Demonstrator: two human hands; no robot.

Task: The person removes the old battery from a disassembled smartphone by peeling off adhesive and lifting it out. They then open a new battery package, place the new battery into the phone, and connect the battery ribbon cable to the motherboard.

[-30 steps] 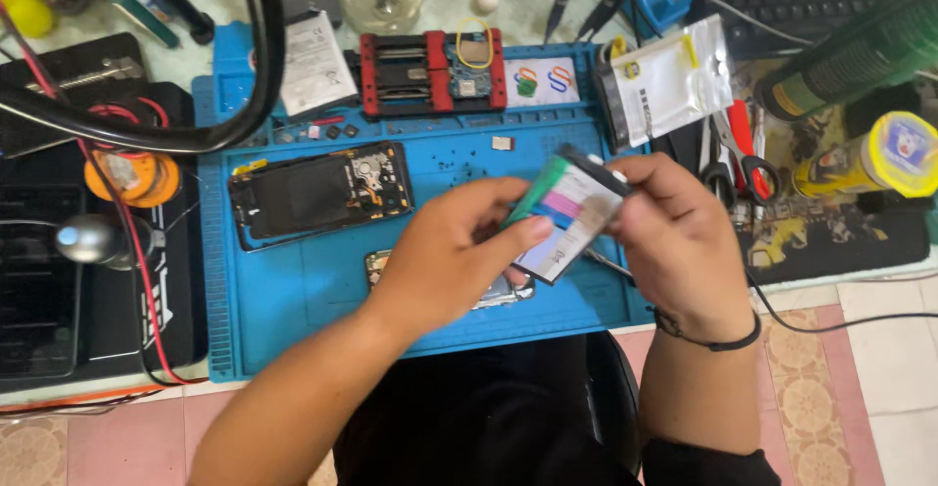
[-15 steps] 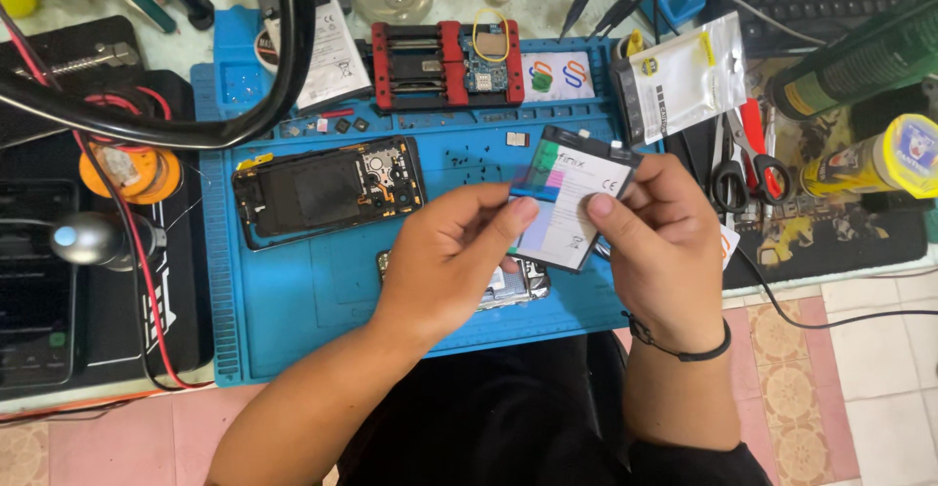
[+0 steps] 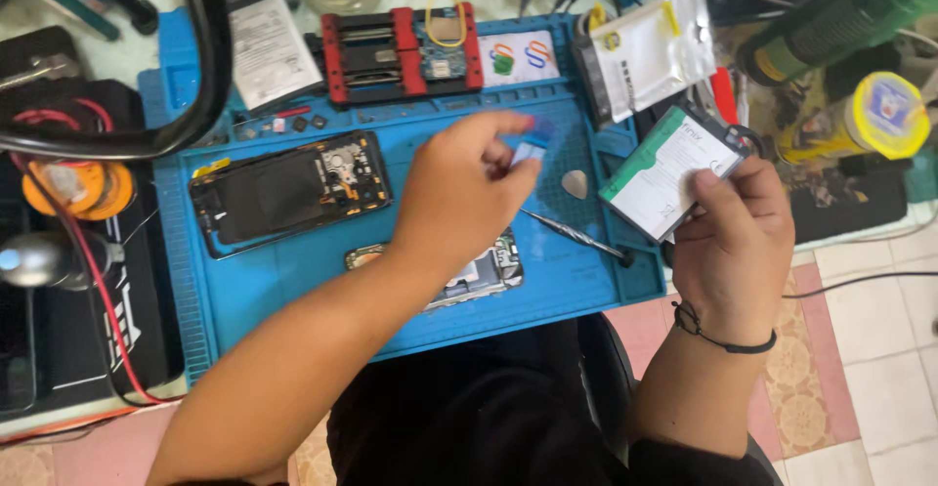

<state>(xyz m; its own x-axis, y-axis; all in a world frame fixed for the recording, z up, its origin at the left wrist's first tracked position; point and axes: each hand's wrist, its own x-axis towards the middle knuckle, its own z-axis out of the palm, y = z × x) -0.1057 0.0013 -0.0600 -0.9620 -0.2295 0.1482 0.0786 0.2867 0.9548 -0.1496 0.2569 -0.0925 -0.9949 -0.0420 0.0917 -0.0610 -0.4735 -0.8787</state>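
Right hand (image 3: pixel 735 242), right of centre: gripping a flat white-and-green battery pack (image 3: pixel 667 175) by its lower edge. Left hand (image 3: pixel 467 191), centre: pinching a small blue tab (image 3: pixel 531 146) above the blue work mat (image 3: pixel 293 271). Opened phone body (image 3: pixel 290 190) lying at centre left of the mat; red clamp fixture (image 3: pixel 403 51) sitting at upper centre; screwdriver (image 3: pixel 576 236) resting between the hands.

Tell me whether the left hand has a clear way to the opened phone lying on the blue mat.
Probably yes. The left hand hovers just right of the opened phone with bare blue mat between them, but its fingers pinch a small blue strip, so a grasp looks awkward.
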